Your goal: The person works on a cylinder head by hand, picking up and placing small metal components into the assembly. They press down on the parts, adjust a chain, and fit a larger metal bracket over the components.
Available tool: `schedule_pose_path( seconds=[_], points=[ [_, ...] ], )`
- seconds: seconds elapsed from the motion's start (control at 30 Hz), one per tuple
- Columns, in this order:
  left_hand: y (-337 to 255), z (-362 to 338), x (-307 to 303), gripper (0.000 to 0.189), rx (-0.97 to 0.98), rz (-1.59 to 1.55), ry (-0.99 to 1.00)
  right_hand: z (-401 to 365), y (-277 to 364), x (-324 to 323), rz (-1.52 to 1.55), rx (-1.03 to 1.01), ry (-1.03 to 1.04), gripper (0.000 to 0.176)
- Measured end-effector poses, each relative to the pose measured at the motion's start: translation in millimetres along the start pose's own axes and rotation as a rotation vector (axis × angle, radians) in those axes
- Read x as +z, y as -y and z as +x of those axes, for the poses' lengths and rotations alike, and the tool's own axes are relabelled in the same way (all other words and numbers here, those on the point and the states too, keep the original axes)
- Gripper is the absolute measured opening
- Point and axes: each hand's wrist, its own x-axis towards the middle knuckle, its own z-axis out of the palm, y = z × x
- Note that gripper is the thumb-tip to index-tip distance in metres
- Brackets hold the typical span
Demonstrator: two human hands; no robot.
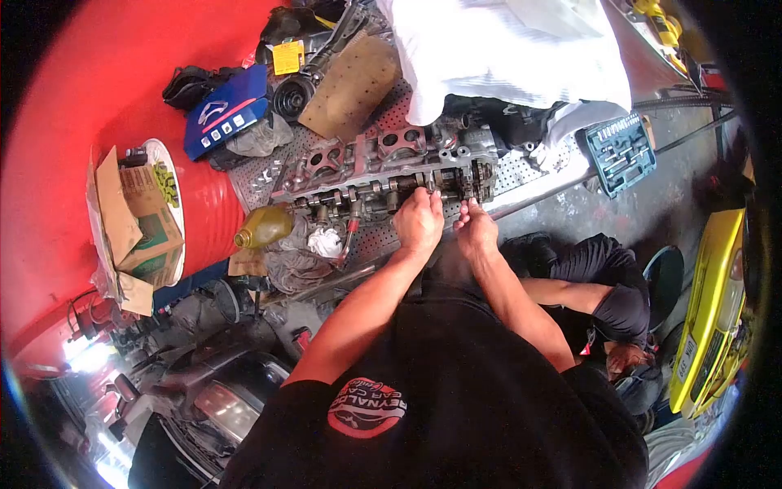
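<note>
A metal engine part (371,159) with round openings and a row of shafts lies on a perforated metal bench. Both my hands are at its near edge, toward the right end. My left hand (419,222) has its fingers pinched together at the shaft parts; what is between them is too small to make out. Just to the right, my right hand (476,230) is also closed, thumb against fingers, beside the toothed end pieces (481,181). Whatever it grips is hidden. A red-handled tool (351,226) rests against the part, left of my hands.
A yellowish bottle (269,226), white crumpled cloth (325,242) and grey rag (297,267) lie at left. Farther left stands a cardboard box (147,224). A socket set (621,155) is at right. Another person (615,281) crouches below right. White sheeting (513,57) covers the back.
</note>
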Motion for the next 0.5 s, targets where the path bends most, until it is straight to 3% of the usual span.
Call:
schedule_pose_path(
  seconds=[0.07,0.17,0.2,0.23,0.33,0.5],
  points=[
    [-0.2,2.9,-8.1,0.026,0.086,0.110,0.050,1.0,-0.5,1.4,0.016,-0.010,-0.024,0.016],
    [-1.9,0.7,-12.7,0.025,-0.011,0.035,0.055,4.8,0.2,1.9,0.036,0.024,-0.060,0.014],
    [-1.2,-1.7,-9.0,0.027,0.025,-0.109,-0.086,0.2,4.4,5.8,0.046,0.058,-0.083,0.014],
    [0.3,-1.0,-4.6,0.027,0.005,-0.099,-0.083,-3.0,7.7,7.3,0.058,0.090,-0.108,0.014],
    [2.9,0.2,5.7,0.027,-0.013,-0.082,-0.092,-1.1,4.6,-1.9,0.083,0.135,0.002,0.016],
    [4.2,-0.7,-0.4,0.025,0.010,0.011,0.018,0.8,7.0,-2.3,0.018,0.114,-0.013,0.019]
  ],
)
